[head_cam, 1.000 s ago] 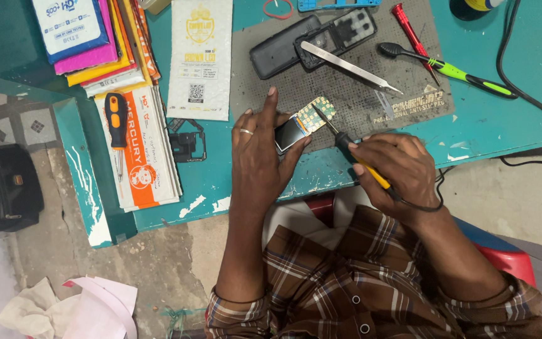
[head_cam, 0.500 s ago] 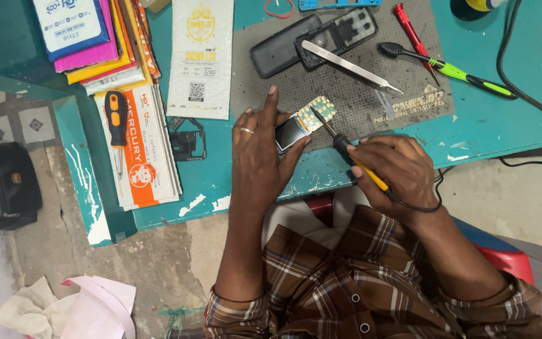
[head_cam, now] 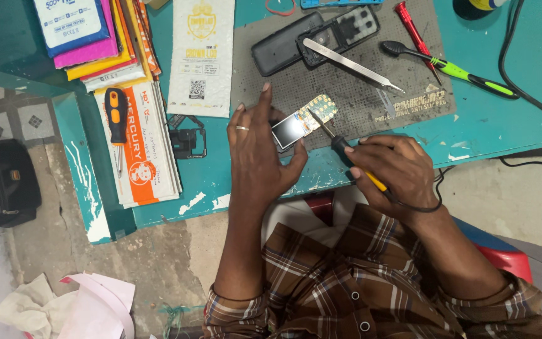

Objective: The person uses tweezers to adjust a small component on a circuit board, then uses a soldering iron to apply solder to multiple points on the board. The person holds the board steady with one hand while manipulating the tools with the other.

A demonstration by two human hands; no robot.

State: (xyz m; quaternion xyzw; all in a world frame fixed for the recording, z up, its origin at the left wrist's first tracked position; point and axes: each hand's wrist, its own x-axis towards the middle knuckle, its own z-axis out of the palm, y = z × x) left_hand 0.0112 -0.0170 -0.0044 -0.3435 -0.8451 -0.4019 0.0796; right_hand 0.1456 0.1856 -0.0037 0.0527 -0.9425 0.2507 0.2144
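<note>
Two bare hands work on a small phone circuit board [head_cam: 302,122] at the near edge of a teal tabletop [head_cam: 490,125].

The left hand [head_cam: 261,154] steadies the board on a grey mat [head_cam: 359,94], thumb and fingers pinching its small screen end. The right hand [head_cam: 393,169] is clenched around a slim soldering iron [head_cam: 340,144], tip touching the board's keypad end. The board looks light, thin, rigid and fragile; holding it by its edges seems safest. Tweezers [head_cam: 349,63] and a phone shell [head_cam: 315,37] lie beyond.
</note>
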